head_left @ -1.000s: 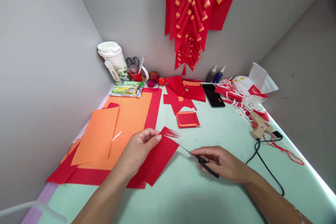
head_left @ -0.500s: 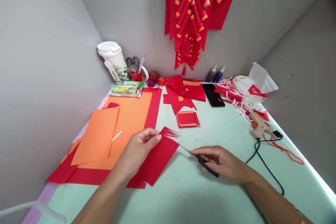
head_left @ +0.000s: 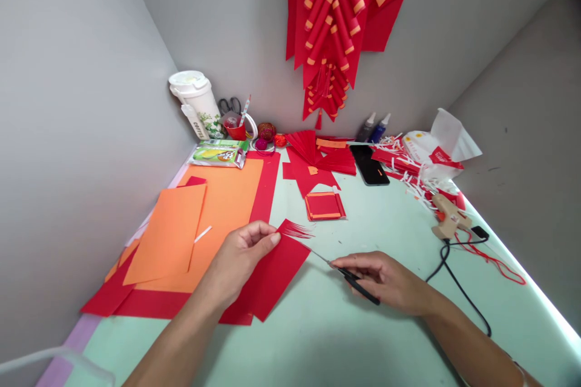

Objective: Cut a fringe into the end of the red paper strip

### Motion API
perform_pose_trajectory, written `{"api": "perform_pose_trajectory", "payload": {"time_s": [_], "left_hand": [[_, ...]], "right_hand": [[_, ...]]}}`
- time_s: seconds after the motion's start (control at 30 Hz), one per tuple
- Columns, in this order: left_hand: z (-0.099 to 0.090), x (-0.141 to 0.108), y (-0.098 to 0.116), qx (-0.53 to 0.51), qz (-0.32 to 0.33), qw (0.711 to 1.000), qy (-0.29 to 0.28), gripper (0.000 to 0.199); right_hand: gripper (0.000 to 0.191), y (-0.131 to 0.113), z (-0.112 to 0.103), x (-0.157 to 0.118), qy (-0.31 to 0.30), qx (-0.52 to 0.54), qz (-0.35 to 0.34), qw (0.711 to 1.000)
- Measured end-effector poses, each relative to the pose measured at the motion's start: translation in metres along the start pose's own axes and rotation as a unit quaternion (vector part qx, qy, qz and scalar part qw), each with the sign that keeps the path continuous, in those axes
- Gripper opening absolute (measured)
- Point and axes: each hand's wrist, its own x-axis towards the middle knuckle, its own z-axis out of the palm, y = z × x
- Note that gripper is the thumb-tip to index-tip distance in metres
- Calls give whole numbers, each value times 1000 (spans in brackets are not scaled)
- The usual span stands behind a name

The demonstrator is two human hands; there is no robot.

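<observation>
Between thumb and fingers, my left hand [head_left: 252, 248] pinches a strip of red paper [head_left: 284, 272] near its far end. Thin fringes [head_left: 297, 230] are cut along that end and fan out to the right. My right hand [head_left: 381, 278] is closed around black-handled scissors [head_left: 354, 284]. Their blades point left and lie at the paper's upper right edge, by the last fringe; whether the blades are fully closed is too fine to tell. Below my left hand, orange sheets [head_left: 166, 230] lie on larger red sheets [head_left: 154, 305].
Ahead lie a small red-and-orange paper piece [head_left: 325, 205], folded red paper [head_left: 302, 151] and a phone [head_left: 370, 164]. On the right are a glue gun [head_left: 449, 216] with its black cord and paper scraps [head_left: 399, 160]. A white cup [head_left: 195, 100] stands back left. Red paper firecrackers [head_left: 331, 12] hang on the wall.
Hardly anything differs. Both hands keep their hold on the paper and the scissors, and the view has shifted very slightly.
</observation>
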Motion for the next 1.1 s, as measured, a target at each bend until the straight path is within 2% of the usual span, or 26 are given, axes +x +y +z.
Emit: {"api": "perform_pose_trajectory", "payload": {"time_s": [0.4, 0.63, 0.87, 1.1], "left_hand": [[2, -2, 2, -4, -8, 1000, -7, 30], [6, -2, 3, -5, -14, 999, -31, 29], [6, -2, 3, -10, -6, 1000, -25, 27], [6, -3, 4, -15, -24, 999, -26, 27]], "right_hand": [[37, -2, 1, -1, -8, -12, -16, 1000], [40, -6, 3, 1, -13, 6, -11, 1000], [37, -5, 3, 0, -19, -7, -21, 1000], [36, -5, 1, 1, -21, -26, -25, 999]]}}
